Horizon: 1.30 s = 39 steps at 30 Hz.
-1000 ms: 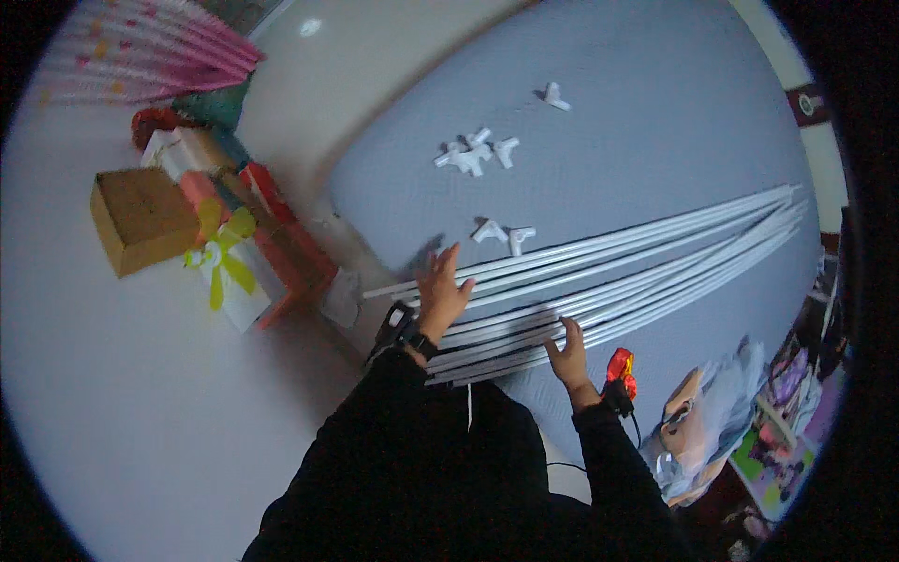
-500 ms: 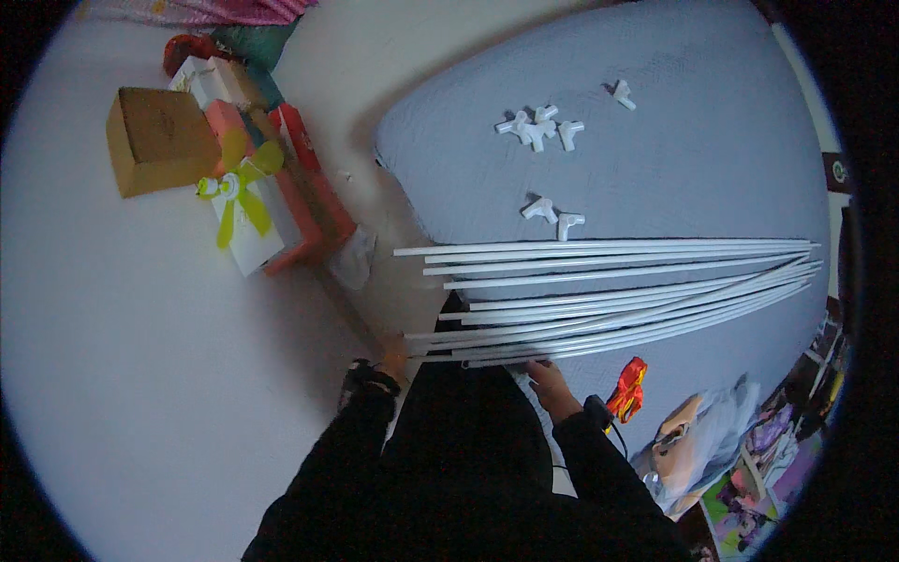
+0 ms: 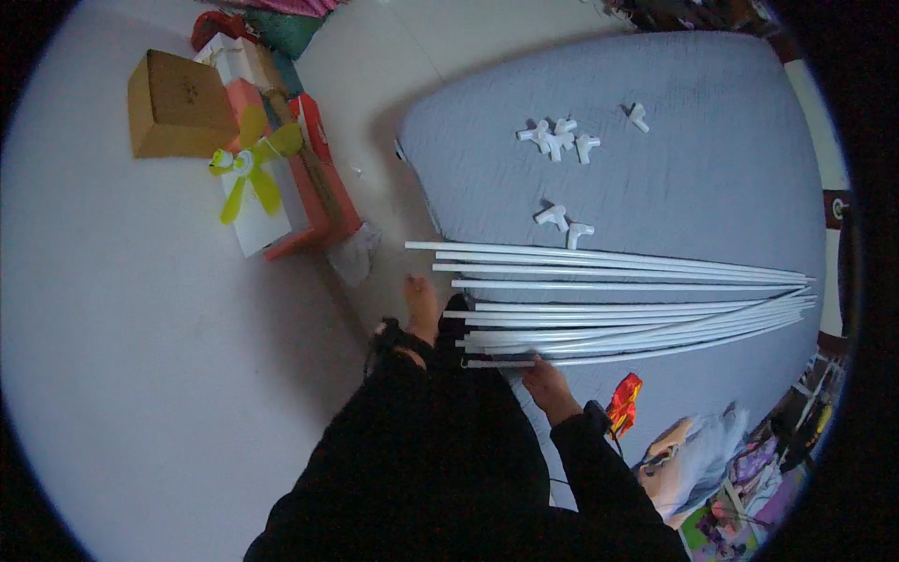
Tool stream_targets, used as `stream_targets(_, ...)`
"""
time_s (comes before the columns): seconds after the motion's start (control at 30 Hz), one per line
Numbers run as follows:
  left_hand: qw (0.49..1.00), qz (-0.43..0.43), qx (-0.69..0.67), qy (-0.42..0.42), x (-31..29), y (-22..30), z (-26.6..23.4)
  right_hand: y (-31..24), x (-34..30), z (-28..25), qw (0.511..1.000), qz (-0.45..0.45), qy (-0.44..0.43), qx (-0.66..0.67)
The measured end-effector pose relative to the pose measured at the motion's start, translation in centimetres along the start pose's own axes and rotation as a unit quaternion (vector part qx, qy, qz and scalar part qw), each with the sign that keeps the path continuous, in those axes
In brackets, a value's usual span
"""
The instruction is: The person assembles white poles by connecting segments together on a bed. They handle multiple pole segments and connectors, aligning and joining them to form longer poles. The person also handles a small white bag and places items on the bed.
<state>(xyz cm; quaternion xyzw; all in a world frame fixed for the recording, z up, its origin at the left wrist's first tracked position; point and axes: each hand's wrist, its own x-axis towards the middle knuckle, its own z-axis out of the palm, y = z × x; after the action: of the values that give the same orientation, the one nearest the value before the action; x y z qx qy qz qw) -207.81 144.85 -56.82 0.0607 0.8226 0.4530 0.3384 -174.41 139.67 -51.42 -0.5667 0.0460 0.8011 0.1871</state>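
A row of long thin white tubes (image 3: 599,281) lies across the grey bed cover, fanned at the left and drawn together at the right. My right hand (image 3: 551,389) is at the near side of the row, its fingertips closed on the nearest white tube (image 3: 618,358). My left hand (image 3: 421,307) is off the left ends of the tubes, with nothing visible in it and its fingers stretched forward. Beyond the tubes lie white tube connectors: a cluster (image 3: 559,140), a pair (image 3: 552,217) and a single one (image 3: 639,117).
The grey bed (image 3: 712,178) fills the right side. At the far left are a cardboard box (image 3: 183,108), a yellow-green fan (image 3: 251,164) and red boxes (image 3: 328,201). A red-orange wrapper (image 3: 624,403) and a clear plastic bag (image 3: 702,459) lie near my right arm.
My left hand has moved forward and right, away from the near tube ends. Those near ends now sit farther right. My right hand stays at the nearest tube. The whole view has shifted slightly.
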Motion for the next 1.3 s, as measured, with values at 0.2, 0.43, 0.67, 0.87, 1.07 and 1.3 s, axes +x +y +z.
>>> stream_targets(0.2,0.956,0.095,0.210,-0.183,8.6,6.2,0.5,-0.7,0.9,2.2,0.993,-0.004,0.058,0.103)
stream_targets(0.43,0.927,0.097,0.250,-0.262,-2.2,3.2,1.4,-2.9,0.1,4.1,0.988,-0.049,0.011,0.148)
stream_targets(0.67,0.916,-0.111,0.051,-0.383,-5.4,1.3,-2.2,-2.9,0.8,3.2,0.992,-0.068,0.088,0.060)
stream_targets(0.87,0.907,-0.275,-0.068,-0.312,-5.9,-1.2,-2.0,-2.3,1.4,4.7,0.955,-0.136,0.159,0.209)
stream_targets(1.07,0.889,-0.291,0.042,-0.350,-9.2,0.3,0.1,-3.8,0.9,3.1,0.931,-0.238,0.169,0.221)
stream_targets(1.3,0.871,-0.353,0.079,-0.331,-18.6,1.8,3.0,-4.3,-1.7,-1.6,0.910,-0.249,0.156,0.291)
